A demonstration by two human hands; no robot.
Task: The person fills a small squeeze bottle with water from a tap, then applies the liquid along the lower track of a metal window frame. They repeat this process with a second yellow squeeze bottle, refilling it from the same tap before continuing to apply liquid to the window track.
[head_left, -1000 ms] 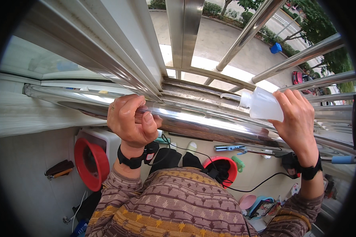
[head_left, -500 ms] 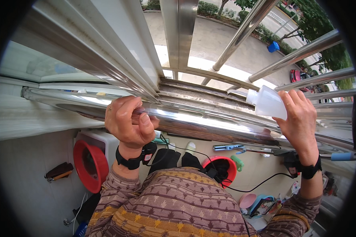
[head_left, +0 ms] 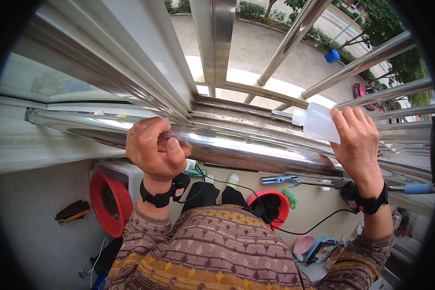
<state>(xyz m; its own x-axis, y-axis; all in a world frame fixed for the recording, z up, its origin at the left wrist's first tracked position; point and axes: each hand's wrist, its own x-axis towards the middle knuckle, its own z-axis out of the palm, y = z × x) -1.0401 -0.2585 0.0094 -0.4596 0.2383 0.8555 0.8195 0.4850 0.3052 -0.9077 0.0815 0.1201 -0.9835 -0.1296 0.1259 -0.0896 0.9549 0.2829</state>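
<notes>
In my right hand (head_left: 355,140) is a translucent white squeeze bottle (head_left: 319,123), tipped on its side with its thin spout pointing left. The spout hangs over the dirty window track (head_left: 241,112); whether liquid comes out cannot be made out. My left hand (head_left: 152,147) is curled closed at the shiny steel rail (head_left: 227,145), thumb against the bent fingers. Whatever lies inside those fingers is hidden. Black straps with small devices circle both wrists.
White sliding window frames (head_left: 145,53) rise at left. Steel bars (head_left: 295,41) stand beyond the track, with pavement outside. Below are a red basin (head_left: 111,205), a red bucket (head_left: 285,208) with dark contents, a blue-headed mop (head_left: 280,180) and black cables (head_left: 314,232).
My right hand and the bottle have shifted slightly left along the track, and the spout has moved with them. My left hand stays almost where it was, still curled.
</notes>
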